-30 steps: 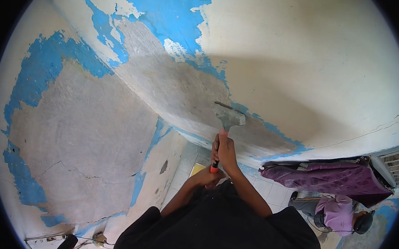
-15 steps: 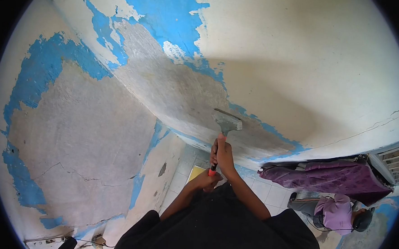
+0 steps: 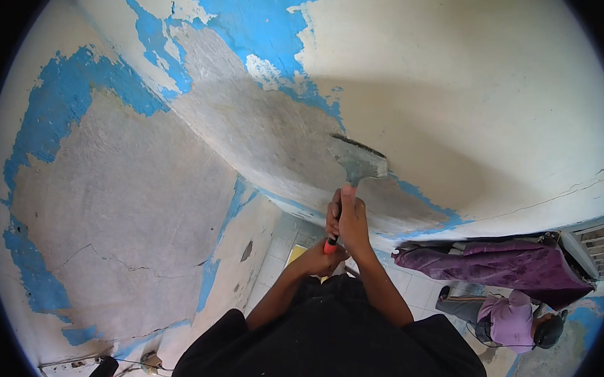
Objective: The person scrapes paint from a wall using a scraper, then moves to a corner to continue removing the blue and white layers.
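Note:
A wide-bladed paint scraper (image 3: 359,165) with a red and black handle is held in front of me, its blade against the wall (image 3: 271,129) at the edge of the blue paint. My right hand (image 3: 350,218) wraps the handle just below the blade, thumb laid along it. Lower down, my left hand (image 3: 320,260) is closed around the red end of the handle. Around the blade lie bare grey plaster, strips of blue paint (image 3: 418,194) and cream paint (image 3: 469,122).
A purple cloth (image 3: 496,267) covers something along the wall at right. Beyond it a person in a pink shirt (image 3: 510,319) works near another wall. The adjoining left wall (image 3: 123,213) shows grey plaster with cracks. Wires and an outlet box (image 3: 151,363) are at bottom left.
Both hands have pushed the scraper up and slightly right along the wall, from the grey plaster to the blue paint's edge. The grip has stayed the same.

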Demonstrator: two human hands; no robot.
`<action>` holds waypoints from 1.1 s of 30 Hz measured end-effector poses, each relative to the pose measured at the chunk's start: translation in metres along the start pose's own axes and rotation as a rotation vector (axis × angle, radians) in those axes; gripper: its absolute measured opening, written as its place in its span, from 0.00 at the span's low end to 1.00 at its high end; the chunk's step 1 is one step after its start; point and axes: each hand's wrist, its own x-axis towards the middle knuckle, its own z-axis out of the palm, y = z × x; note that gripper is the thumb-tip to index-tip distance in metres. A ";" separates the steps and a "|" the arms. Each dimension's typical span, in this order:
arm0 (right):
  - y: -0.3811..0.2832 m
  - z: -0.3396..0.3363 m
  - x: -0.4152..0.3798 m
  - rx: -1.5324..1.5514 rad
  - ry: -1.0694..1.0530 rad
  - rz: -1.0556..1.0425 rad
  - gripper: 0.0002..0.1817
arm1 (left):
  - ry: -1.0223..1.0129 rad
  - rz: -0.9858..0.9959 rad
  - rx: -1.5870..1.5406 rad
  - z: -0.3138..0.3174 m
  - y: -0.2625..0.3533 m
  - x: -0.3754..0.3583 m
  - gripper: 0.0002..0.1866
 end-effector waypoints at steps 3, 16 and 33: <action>0.046 -0.012 0.000 -0.024 0.022 0.048 0.32 | 0.065 -0.040 -0.005 -0.002 -0.034 0.010 0.14; 0.060 -0.026 -0.005 0.046 0.111 0.149 0.32 | -0.105 -0.179 -0.074 0.002 -0.044 0.015 0.16; 0.060 -0.031 -0.014 0.015 0.091 0.226 0.33 | -0.042 -0.151 -0.078 0.018 -0.044 0.004 0.20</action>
